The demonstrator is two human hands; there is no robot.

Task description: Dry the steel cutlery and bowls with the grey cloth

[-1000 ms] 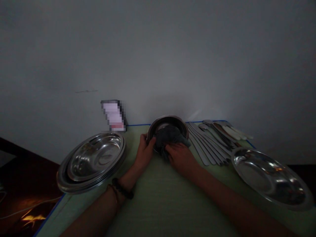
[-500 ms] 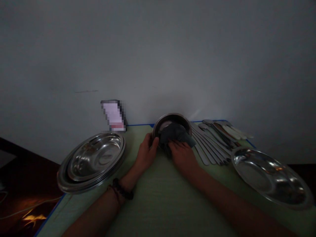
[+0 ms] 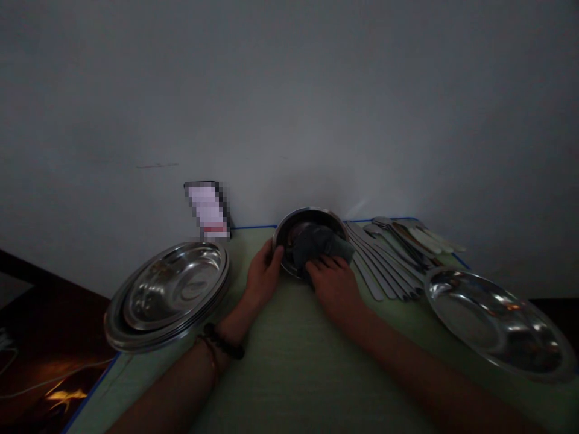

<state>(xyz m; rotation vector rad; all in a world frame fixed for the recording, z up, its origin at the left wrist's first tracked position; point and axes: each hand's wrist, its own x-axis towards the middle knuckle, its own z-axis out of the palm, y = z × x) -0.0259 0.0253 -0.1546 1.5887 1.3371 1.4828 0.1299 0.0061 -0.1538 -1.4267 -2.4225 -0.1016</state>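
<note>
A round steel bowl (image 3: 284,228) is tilted toward me near the back edge of the table. My left hand (image 3: 265,266) grips its left rim, thumb in front and the fingers mostly hidden behind. A dark grey cloth (image 3: 319,242) is bunched inside the bowl and hangs over its lower right rim. Closed on that cloth, my right hand (image 3: 333,278) presses it against the inside of the bowl; some fingertips are buried in the fabric.
Stacked steel plates (image 3: 176,289) stand at the left table edge. Right of the bowl lies a fan of metal cutlery (image 3: 384,259), with white-handled pieces (image 3: 432,240) behind it. An oval steel dish (image 3: 497,322) is at the right. A phone (image 3: 208,208) leans on the wall (image 3: 289,108).
The bowl and my left hand have shifted slightly to the left. My right hand and the cloth have moved a little within the bowl; both holds are kept.
</note>
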